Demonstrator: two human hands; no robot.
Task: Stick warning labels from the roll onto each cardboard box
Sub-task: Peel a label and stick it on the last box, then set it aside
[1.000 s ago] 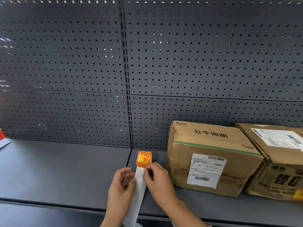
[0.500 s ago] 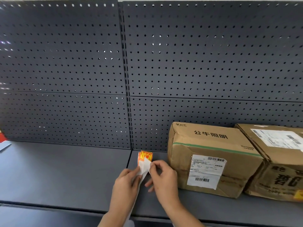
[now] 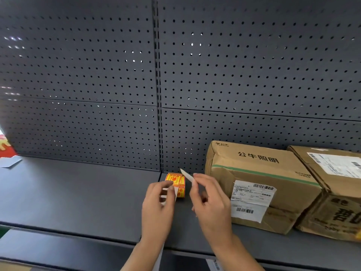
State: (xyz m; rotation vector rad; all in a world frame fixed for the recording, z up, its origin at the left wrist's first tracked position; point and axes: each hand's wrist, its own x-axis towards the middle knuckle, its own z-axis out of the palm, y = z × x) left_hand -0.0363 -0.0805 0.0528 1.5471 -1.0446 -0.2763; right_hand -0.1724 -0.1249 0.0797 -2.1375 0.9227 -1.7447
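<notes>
1. Now the hands are apart. Half a second ago they met fingertip to fingertip on the strip, whereas the left hand (image 3: 158, 208) and right hand (image 3: 212, 206) now have a gap of bare shelf (image 3: 78, 194) between them.
2. A second ago one label stood flat and upright at the strip's top end. The label strip (image 3: 176, 184) now curls over the left fingertips and shows two orange-and-yellow labels, one above the other.
3. The left hand pinches the label strip between its thumb and curled fingers, and the white backing trails down past the wrist.
4. The right hand pinches a white sliver (image 3: 186, 176) between thumb and forefinger, with its tip pointing up and away from the hand. The other fingers are loosely curled. I cannot tell whether the sliver is a peeled label seen from behind or backing paper.
5. The labels carry red print that is too small to read.
6. Just right of the right hand, the near box (image 3: 273, 173) has "公牛照明" in black on its top and a green tape stripe. On its front is a white shipping label (image 3: 252, 200) with barcodes, whose fine print is illegible.
7. Further right, close beside it, the far box (image 3: 320, 210) has a white barcode sheet on top. Large black characters on its front are cut off by the frame edge.
8. Both boxes are creased, worn brown cardboard on the dark grey shelf, and a pegboard (image 3: 97, 75) rises behind the hands.
</notes>
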